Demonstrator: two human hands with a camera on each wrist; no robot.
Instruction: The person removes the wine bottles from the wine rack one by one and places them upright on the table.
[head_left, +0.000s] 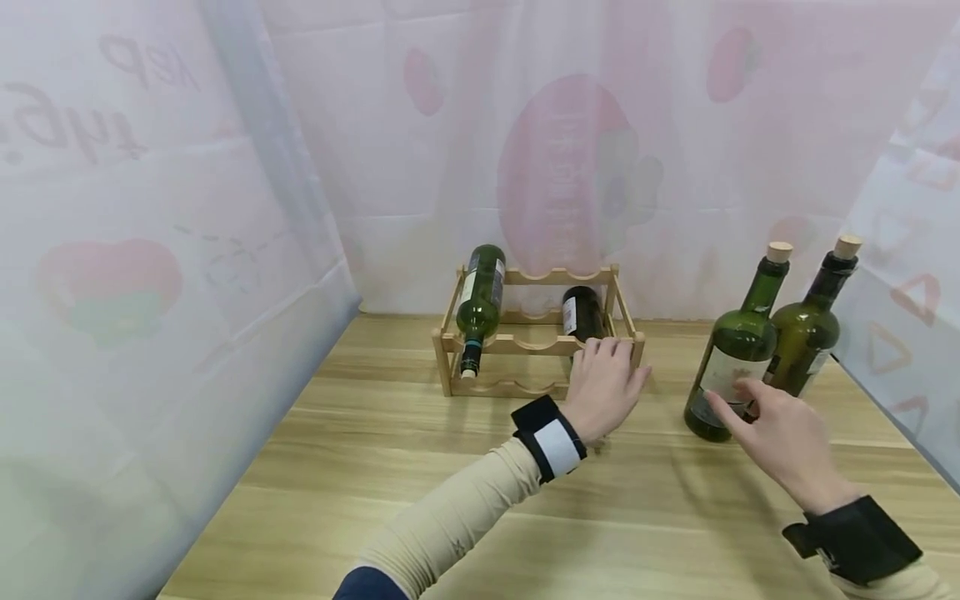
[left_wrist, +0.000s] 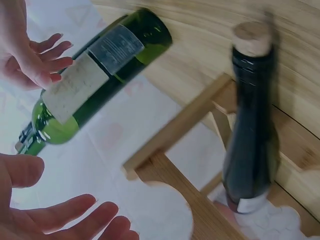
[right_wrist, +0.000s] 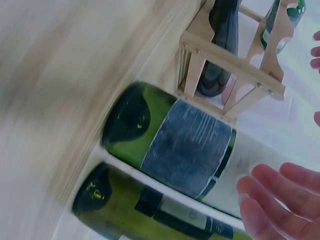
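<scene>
In the head view my left hand [head_left: 602, 387] is over the front right corner of a small wooden wine rack [head_left: 517, 344]. In the left wrist view its fingers [left_wrist: 75, 212] are spread apart with nothing between them. A dark corked bottle [left_wrist: 252, 125] lies in the lower right of the rack, its neck pointing toward me. My right hand [head_left: 787, 429] is at the label of a standing green wine bottle [head_left: 738, 342], thumb and fingers apart and not wrapped round it. A second corked bottle [head_left: 806, 333] stands just behind, partly hidden.
Another green bottle [head_left: 482, 296] lies on the rack's upper left, its neck over the front rail. The rack stands on a wood-grain table [head_left: 360, 475] near the back edge. Pale printed curtains [head_left: 420, 167] close off the back and both sides.
</scene>
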